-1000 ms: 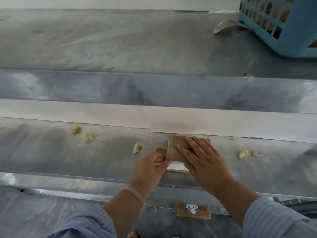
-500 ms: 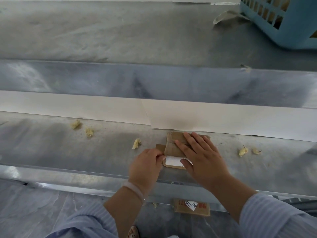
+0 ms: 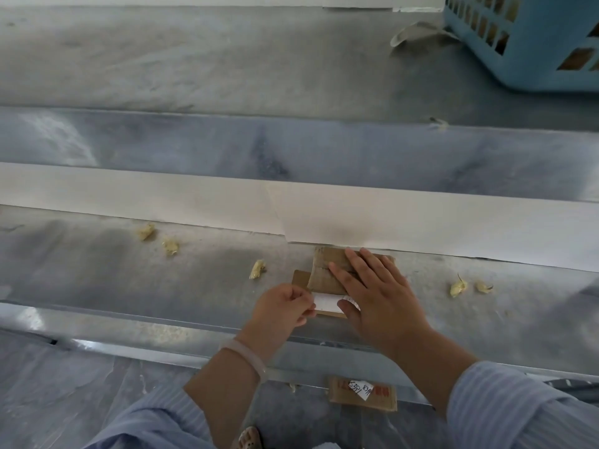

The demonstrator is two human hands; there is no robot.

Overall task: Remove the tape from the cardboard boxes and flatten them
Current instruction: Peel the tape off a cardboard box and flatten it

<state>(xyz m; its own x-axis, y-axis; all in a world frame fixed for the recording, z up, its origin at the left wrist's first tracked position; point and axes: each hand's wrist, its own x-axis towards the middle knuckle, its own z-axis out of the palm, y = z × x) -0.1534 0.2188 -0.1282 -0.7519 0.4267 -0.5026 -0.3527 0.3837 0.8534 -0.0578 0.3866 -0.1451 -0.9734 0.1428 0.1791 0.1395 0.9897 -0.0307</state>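
two hands work the small cardboard box (image 3: 324,270), flat on the tabletop (image 3: 129,286) just beside the white paper strip (image 3: 194,202). right hand (image 3: 379,296) presses it with straight fingers; left hand (image 3: 282,307) pinches white tape (image 3: 325,301) at the edge farthest from that strip: peel low, slowly.

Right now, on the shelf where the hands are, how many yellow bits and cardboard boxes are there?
Yellow bits: 5
Cardboard boxes: 1
Total: 6
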